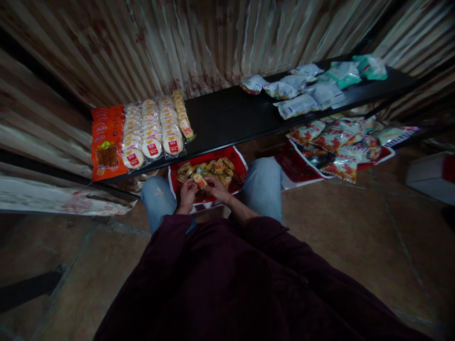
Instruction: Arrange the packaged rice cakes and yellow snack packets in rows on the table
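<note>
Yellow and white plastic wraps the small snack packet [199, 180] held between the two hands, just above the near part of a red shopping basket [242, 165]. The left hand [187, 193] is partly curled, fingertips on the packet's left side; the right hand [216, 188] reaches in from the other side, its fingers bent and pinching the packet's right edge. Just beyond both hands, more wrapped snacks [219, 167] lie heaped in the basket. A denim-covered knee stands on the outer side of each hand. Farther ahead of the hands runs a black shelf [220, 113]. On it, ahead and left of the left hand, are an orange bag [106, 142], columns of round wrapped crackers [151, 148] and a column of yellow packets [184, 118]. Well to the right of the right hand, a second basket [302, 166] holds red-and-white snack bags [337, 137], below blue-and-white bags [296, 105] on the shelf.
</note>
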Motion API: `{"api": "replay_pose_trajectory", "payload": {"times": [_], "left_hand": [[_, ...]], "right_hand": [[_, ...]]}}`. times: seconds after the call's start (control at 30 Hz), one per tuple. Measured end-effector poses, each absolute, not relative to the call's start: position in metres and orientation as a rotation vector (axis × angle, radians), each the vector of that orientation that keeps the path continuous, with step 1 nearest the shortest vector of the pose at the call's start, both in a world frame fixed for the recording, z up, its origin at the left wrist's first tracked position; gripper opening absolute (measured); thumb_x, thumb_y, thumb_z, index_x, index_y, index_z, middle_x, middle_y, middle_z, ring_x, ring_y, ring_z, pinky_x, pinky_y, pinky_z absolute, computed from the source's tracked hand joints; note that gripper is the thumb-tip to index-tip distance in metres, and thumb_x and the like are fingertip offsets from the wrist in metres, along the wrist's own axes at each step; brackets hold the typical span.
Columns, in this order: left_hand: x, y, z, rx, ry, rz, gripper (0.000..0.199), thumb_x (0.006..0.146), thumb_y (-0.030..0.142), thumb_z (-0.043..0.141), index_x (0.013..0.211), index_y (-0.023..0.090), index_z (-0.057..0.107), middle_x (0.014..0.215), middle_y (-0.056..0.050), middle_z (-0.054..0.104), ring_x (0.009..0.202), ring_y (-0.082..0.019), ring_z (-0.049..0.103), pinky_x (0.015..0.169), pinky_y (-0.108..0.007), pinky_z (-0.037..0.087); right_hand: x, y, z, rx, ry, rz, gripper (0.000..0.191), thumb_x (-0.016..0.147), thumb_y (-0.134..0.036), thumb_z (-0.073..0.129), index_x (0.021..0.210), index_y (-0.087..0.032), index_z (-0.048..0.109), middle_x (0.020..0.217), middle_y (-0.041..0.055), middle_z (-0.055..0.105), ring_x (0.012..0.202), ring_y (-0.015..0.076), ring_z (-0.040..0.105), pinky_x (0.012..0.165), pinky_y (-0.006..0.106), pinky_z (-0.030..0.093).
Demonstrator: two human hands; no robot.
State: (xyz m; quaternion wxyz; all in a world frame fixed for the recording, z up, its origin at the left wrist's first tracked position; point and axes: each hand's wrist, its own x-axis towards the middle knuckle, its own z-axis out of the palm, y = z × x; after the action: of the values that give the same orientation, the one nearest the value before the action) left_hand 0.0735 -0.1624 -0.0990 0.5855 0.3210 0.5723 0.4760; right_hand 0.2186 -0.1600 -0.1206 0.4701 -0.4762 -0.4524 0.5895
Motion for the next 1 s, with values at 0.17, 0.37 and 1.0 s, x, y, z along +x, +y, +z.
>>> {"api": "replay_pose_trajectory", "payload": {"times": [0.17, 0.37, 1.0], "left_hand": [[0.073, -0.167, -0.086, 0.675, 1.277, 1.028, 0.031, 0.067, 0.017, 0.069, 0.097, 0.018, 0.064, 0.094, -0.004, 0.063, 0.090, -0.015, 0.060, 0.084, -0.033, 0.049], [0.074, -0.169, -0.089, 0.723, 1.313, 0.950, 0.037, 0.068, 0.021, 0.070, 0.105, 0.020, 0.064, 0.112, -0.009, 0.062, 0.103, -0.019, 0.058, 0.088, -0.035, 0.046], [0.077, -0.166, -0.099, 0.861, 1.308, 0.977, 0.040, 0.063, 0.027, 0.073, 0.101, 0.019, 0.064, 0.097, -0.003, 0.069, 0.088, -0.016, 0.061, 0.080, -0.029, 0.048]], "right_hand": [[0.223, -0.162, -0.116, -1.213, -1.093, 1.388, 0.037, 0.062, -0.038, 0.073, 0.094, -0.021, 0.062, 0.097, 0.0023, 0.066, 0.093, 0.0188, 0.059, 0.095, 0.038, 0.043], [0.225, -0.163, -0.107, -1.205, -1.137, 1.420, 0.030, 0.067, -0.036, 0.069, 0.093, -0.021, 0.066, 0.098, 0.0028, 0.066, 0.096, 0.0201, 0.060, 0.094, 0.037, 0.044], [0.225, -0.165, -0.103, -1.156, -1.047, 1.485, 0.032, 0.067, -0.034, 0.072, 0.097, -0.022, 0.069, 0.107, 0.0066, 0.070, 0.104, 0.0232, 0.063, 0.098, 0.042, 0.046]]}}
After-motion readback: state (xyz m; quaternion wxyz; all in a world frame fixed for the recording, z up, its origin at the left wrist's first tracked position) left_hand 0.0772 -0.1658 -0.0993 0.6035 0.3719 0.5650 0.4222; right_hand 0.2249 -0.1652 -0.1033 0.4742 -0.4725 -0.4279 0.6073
